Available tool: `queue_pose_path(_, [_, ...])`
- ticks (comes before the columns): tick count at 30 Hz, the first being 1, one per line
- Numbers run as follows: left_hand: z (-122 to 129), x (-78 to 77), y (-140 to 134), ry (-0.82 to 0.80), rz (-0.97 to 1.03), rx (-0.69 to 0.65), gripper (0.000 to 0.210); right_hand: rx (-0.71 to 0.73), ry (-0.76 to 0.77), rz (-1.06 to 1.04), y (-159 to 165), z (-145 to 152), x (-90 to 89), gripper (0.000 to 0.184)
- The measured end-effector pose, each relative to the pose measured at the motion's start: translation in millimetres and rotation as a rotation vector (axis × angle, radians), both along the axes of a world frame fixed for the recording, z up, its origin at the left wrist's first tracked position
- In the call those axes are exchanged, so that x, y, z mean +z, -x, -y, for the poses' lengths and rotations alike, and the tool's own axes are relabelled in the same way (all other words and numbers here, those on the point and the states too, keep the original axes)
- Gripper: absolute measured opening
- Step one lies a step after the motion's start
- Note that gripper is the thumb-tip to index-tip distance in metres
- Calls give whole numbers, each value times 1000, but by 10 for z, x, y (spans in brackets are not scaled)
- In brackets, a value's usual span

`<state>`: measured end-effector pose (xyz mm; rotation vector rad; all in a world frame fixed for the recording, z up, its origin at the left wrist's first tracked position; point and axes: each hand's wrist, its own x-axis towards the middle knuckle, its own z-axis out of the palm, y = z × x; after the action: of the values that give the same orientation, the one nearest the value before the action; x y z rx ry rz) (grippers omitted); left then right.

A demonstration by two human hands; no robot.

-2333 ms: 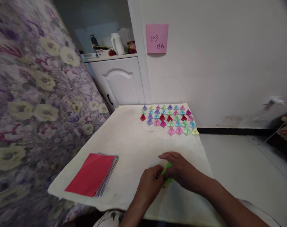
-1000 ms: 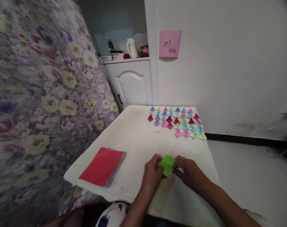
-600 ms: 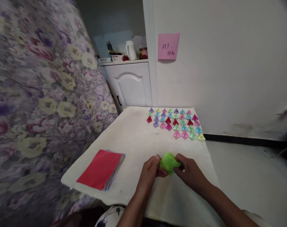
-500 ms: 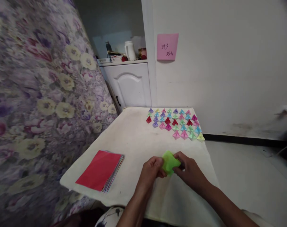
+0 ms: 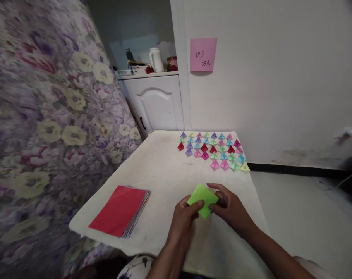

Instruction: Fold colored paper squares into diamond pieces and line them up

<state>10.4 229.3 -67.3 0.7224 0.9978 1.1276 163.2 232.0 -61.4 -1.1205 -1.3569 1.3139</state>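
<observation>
A folded square of lime-green paper (image 5: 204, 193) is held up between my hands above the front of the table. My left hand (image 5: 187, 211) grips its left corner, with the thumb lying across the front face. At the right corner, my right hand (image 5: 224, 201) pinches the paper with its thumb low, while the index finger is raised over the top edge. Fingers behind the paper are hidden. Beyond them, several small folded paper pieces (image 5: 213, 149) in many colours stand in rows at the table's far right.
A stack of coloured paper (image 5: 117, 211), red on top, lies at the table's (image 5: 158, 166) left front. A floral curtain (image 5: 62, 135) hangs to the left. Behind are a white cabinet (image 5: 157, 104) and a wall with a pink note (image 5: 203, 54).
The green paper has turned so its flat face shows as a diamond. My left thumb has moved onto its front, and my right index finger has lifted from its edge.
</observation>
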Motion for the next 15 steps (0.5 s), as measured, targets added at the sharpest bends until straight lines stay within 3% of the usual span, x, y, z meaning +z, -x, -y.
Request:
queue_pose_path(3, [-7, -23, -10, -44, -117, 50, 23, 37, 69, -122, 38, -31, -111, 44])
queue_pose_path(7, [-9, -19, -23, -93, -239, 43, 23, 10, 115, -115, 101, -39, -210, 38])
queue_pose_path(15, [-2, 82, 25, -144, -273, 143, 21, 9, 130, -261, 159, 21, -78, 35])
